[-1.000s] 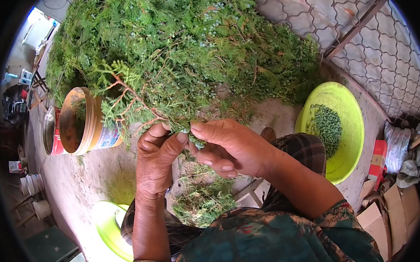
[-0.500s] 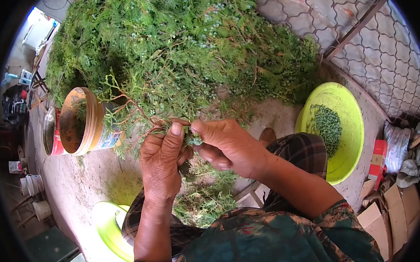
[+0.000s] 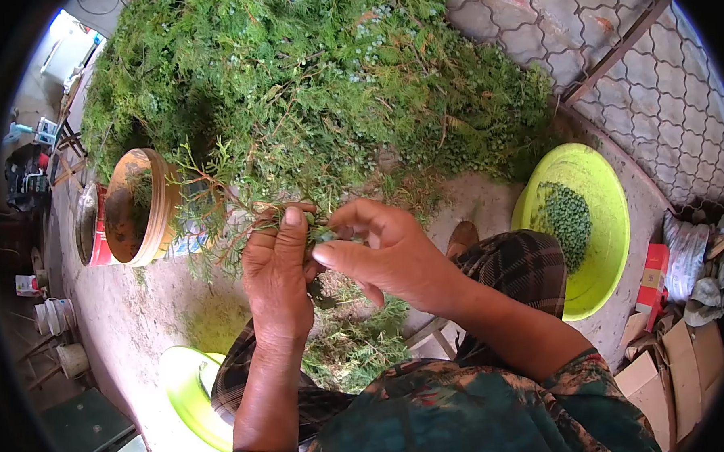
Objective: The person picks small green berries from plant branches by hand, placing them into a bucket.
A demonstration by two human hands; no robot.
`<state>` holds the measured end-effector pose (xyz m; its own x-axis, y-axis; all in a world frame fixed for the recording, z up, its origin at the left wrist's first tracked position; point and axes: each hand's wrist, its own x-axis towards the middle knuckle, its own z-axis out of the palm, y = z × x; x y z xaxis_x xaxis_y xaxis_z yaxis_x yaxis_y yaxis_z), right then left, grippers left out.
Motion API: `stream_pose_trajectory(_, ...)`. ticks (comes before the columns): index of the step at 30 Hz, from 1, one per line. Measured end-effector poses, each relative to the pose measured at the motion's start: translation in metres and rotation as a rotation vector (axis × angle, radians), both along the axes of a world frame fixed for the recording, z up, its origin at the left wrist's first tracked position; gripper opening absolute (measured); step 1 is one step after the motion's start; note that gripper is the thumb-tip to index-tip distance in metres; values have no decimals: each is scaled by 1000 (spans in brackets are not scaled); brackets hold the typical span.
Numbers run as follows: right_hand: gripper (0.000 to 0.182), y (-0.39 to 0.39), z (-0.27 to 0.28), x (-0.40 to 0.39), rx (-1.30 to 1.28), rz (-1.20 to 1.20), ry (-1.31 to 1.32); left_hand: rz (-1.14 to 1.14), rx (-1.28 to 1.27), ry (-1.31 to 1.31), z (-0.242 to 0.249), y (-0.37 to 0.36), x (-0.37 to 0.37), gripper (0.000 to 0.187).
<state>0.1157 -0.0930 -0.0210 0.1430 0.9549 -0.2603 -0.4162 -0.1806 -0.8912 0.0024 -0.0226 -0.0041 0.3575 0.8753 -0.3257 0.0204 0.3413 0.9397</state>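
Note:
My left hand (image 3: 277, 270) is closed round the stem end of a leafy green branch (image 3: 207, 204), whose twigs stick out to the left towards the buckets. Close on its right is my right hand (image 3: 388, 257), thumb and fingers curled around small green cones (image 3: 320, 232) at the branch's end; its grip is partly hidden. Beyond both hands lies a large heap of green branches (image 3: 308, 91). To the right, a yellow-green basin (image 3: 609, 247) holds a pile of small green cones (image 3: 568, 225).
An orange-rimmed bucket (image 3: 163, 206) and a red bucket (image 3: 97, 229) are at the left. Another yellow-green basin (image 3: 183, 395) stands at the lower left, cut clippings (image 3: 355, 347) lie between my legs, and cardboard (image 3: 675, 374) is at the lower right.
My right thumb has moved down and away from the left thumb, and the right fingers have spread somewhat. My left hand keeps hold of the branch.

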Motion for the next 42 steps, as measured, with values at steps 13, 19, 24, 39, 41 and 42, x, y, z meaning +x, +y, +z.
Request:
stream_pose_trajectory(13, 21, -1, -4, 13, -53, 163, 400, -34, -140, -157, -10, 11, -10, 21)
stream_pose_trajectory(19, 18, -3, -9, 9, 72, -109, 459, 24, -194, -165, -10, 7, -7, 20)
stream_pose_trajectory(24, 14, 2, -12, -7, 442, -136, -389, 27, -223, -75, -13, 6, -5, 19)
stream_pose_trajectory(39, 9, 10, -33, 4, 477, -138, -728, -57, -304, -195, -16, 5, -8, 23)
stream_pose_trajectory(41, 10, 8, -30, 10, 486, -154, -690, -78, -289, -173, -9, 1, -5, 22)
stream_pose_trajectory(42, 9, 3, -20, 20, 333, -45, 51, -100, -272, -155, -6, 0, -3, 22)
